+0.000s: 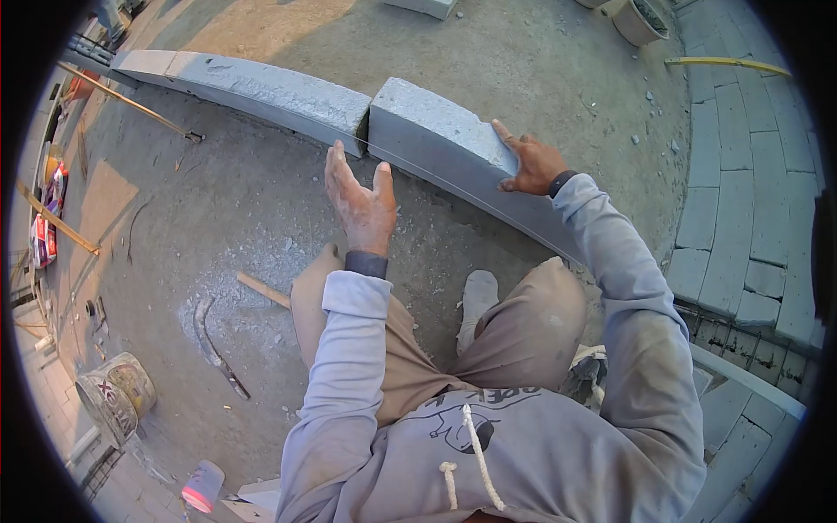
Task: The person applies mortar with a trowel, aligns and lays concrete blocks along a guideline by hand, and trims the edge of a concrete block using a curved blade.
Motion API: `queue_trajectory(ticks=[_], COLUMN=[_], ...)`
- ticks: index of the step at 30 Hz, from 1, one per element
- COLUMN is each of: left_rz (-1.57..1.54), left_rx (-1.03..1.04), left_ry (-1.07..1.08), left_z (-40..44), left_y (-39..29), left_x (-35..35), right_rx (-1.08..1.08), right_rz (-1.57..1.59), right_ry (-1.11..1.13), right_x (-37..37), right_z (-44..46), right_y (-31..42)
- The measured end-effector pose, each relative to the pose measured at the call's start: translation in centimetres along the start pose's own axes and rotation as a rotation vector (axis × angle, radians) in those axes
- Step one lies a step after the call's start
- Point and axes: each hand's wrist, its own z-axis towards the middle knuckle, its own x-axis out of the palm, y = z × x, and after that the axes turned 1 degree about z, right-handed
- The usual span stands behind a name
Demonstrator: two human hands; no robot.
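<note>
My left hand [361, 202] is open, thumb and fingers apart, held in front of the gap between two pale kerb blocks. With my right hand [534, 164] I grip the top edge of the right kerb block [440, 122], fingers over the top and thumb at its near face. That block stands on edge, its top a little above the left kerb block [270, 90], with a narrow dark gap between them. A thin string [436, 178] runs along the near faces. My right forearm hides part of the right block.
Beside my knee lie a wooden handle [262, 289], a curved bar [209, 344] and pale rubble [248, 253]. A dirty bucket [118, 392] and pink-and-white cup [203, 485] are at lower left. Another bucket [641, 23] stands at upper right, near paving slabs [724, 209].
</note>
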Motion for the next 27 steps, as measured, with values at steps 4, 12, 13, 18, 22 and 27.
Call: queue_trajectory(ticks=[4, 12, 13, 18, 22, 27], left_rz=[0.026, -0.126, -0.162, -0.132, -0.154, -0.265], left_rx=[0.202, 0.307, 0.308, 0.157, 0.109, 0.358], left_ry=[-0.025, 0.047, 0.062, 0.002, 0.002, 0.114], left_z=[-0.6, 1.1, 1.4, 0.7, 0.6, 2.9], left_y=[-1.5, -5.6, -6.1, -2.6, -2.6, -11.2], left_x=[-2.1, -4.2, -4.3, -6.0, -6.1, -3.8], right_rx=[0.006, 0.006, 0.028, 0.109, 0.186, 0.295], right_rz=[-0.124, -0.688, -0.743, -0.881, -0.906, -0.863], right_ry=[-0.053, -0.083, -0.038, 0.164, 0.284, 0.316], right_x=[-6.2, -14.9, -15.1, -14.1, -11.6, -9.2], right_z=[-2.7, -4.6, -4.2, -2.1, 0.9, 4.6], right_y=[0.9, 2.5, 2.3, -0.3, -1.6, -1.5])
